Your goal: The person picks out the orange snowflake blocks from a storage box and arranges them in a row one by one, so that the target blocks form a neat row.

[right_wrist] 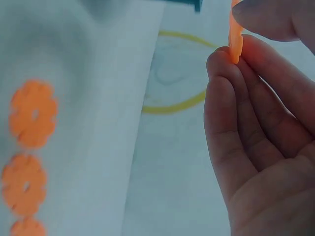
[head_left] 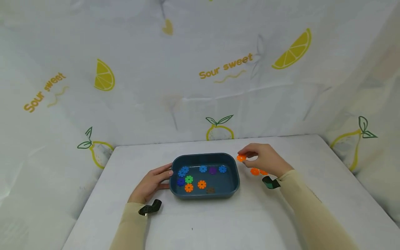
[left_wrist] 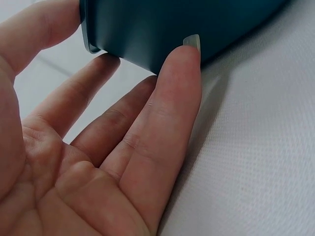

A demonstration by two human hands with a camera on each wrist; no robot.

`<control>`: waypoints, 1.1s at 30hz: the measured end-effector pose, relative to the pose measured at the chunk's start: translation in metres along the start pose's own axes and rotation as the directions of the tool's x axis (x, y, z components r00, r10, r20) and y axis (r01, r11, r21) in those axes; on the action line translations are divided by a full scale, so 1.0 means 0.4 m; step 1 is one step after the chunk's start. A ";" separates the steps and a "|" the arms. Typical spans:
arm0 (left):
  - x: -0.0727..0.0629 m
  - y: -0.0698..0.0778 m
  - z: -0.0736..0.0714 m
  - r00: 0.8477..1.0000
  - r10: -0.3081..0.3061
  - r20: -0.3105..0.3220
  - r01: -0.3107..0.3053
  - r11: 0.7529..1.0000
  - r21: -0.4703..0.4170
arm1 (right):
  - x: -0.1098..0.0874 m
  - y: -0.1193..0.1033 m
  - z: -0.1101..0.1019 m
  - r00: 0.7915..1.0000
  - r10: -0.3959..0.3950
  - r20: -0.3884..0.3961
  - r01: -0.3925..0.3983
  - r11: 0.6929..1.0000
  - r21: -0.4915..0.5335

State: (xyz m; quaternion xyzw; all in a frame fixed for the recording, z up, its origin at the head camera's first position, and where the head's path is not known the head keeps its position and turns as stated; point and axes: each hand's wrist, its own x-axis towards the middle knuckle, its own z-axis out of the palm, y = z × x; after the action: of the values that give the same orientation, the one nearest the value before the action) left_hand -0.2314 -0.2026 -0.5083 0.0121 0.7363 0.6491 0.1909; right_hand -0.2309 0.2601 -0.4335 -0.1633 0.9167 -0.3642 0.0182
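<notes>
While the left hand (head_left: 151, 181) rests its extended fingers against the left outer wall of the dark blue tray (head_left: 206, 196), I have the right hand (head_left: 265, 159) pinching 1 orange notched disc (head_left: 241, 158) just right of the tray's rim. Inside the tray I see 2 orange discs (head_left: 201, 184), 1 green disc (head_left: 189, 179), 1 purple disc (head_left: 213, 170) and several blue discs (head_left: 203, 168); 3 loose orange discs (right_wrist: 33, 113) lie right of it on the white table (head_left: 218, 222).

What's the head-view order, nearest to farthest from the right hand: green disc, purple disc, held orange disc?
1. Held orange disc, in the right hand.
2. Purple disc, just right of tray's middle.
3. Green disc, tray's left half.
</notes>
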 end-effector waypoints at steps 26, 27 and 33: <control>-0.016 -0.004 -0.009 1.000 -0.010 0.005 0.010 1.000 0.015 | -0.213 0.249 -0.114 0.968 0.208 -0.143 -0.222 0.971 -0.092; -0.016 -0.005 -0.009 1.000 -0.012 0.006 0.012 1.000 0.015 | -0.214 0.251 -0.113 0.967 0.214 -0.140 -0.230 0.968 -0.104; -0.011 -0.001 -0.002 1.000 -0.008 0.027 0.007 1.000 0.006 | -0.220 0.264 -0.110 0.964 0.225 -0.143 -0.243 0.961 -0.129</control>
State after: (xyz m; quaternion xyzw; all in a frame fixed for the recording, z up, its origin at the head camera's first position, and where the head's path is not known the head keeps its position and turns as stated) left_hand -0.2276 -0.2044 -0.5073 0.0186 0.7356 0.6460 0.2031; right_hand -0.1846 0.3885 -0.4799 -0.0309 0.9529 -0.3015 -0.0090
